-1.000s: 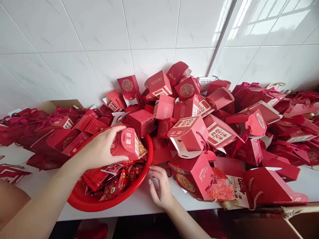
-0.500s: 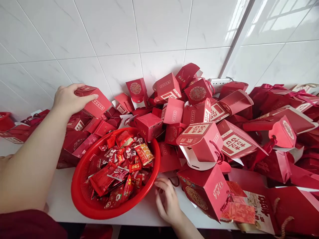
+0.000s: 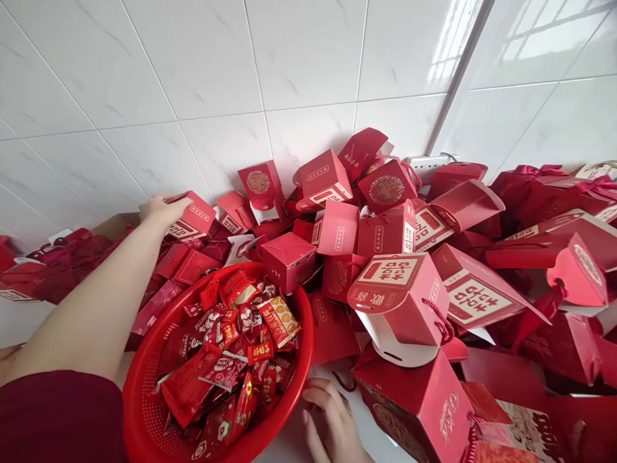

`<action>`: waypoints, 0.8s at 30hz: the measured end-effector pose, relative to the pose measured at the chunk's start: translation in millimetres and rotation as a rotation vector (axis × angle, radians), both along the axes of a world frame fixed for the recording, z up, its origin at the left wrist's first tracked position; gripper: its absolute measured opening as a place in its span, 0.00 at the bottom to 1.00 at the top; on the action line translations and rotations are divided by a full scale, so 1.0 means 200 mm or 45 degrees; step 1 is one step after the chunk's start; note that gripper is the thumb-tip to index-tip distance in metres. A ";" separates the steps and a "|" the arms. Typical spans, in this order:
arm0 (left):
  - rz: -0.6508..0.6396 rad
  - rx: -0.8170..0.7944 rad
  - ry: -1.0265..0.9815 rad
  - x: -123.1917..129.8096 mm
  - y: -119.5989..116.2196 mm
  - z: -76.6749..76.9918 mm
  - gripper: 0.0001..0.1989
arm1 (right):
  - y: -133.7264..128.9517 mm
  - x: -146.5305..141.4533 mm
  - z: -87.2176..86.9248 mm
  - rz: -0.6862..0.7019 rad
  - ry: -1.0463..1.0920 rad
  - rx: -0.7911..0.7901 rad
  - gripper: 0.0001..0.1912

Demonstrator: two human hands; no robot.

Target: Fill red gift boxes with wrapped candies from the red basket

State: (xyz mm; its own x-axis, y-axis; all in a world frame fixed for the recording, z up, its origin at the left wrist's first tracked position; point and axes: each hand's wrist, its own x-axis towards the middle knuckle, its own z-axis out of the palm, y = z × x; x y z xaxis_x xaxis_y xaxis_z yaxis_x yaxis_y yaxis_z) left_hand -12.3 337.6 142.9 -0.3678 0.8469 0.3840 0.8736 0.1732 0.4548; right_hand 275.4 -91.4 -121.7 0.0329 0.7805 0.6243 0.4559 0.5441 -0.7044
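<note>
My left hand (image 3: 161,213) reaches to the back left of the pile and grips a red cardboard gift box (image 3: 199,215) by its left side. The far fingers are partly hidden. Near the front, a red plastic basket (image 3: 308,334) holds many wrapped sweets (image 3: 231,360) in red packets. Beside the basket's right rim is my right hand (image 3: 332,418), its fingers loosely curled with a gap to the thumb and nothing visible in them. A closed red box (image 3: 288,260) sits against the back rim of the basket.
Red gift boxes (image 3: 400,283), some with cord handles, are heaped along the white table to the right. More red boxes and bags (image 3: 67,263) lie at the left. A white tiled wall (image 3: 216,58) stands behind, with a power strip (image 3: 424,167) at its foot.
My left hand has moved right and down with the gift box, onto the back of the pile. My right hand stays beside the basket. The camera view has shifted and come closer.
</note>
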 end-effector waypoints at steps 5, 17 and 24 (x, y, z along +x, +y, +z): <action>0.109 0.083 -0.079 0.02 -0.01 -0.01 0.42 | 0.00 -0.04 -0.05 -0.044 0.030 -0.042 0.13; -0.095 0.070 0.073 0.08 -0.14 -0.05 0.42 | -0.01 -0.07 -0.04 -0.076 0.097 -0.094 0.12; -0.155 -0.108 0.235 0.11 -0.18 -0.14 0.42 | -0.02 -0.05 -0.04 -0.024 0.071 -0.112 0.13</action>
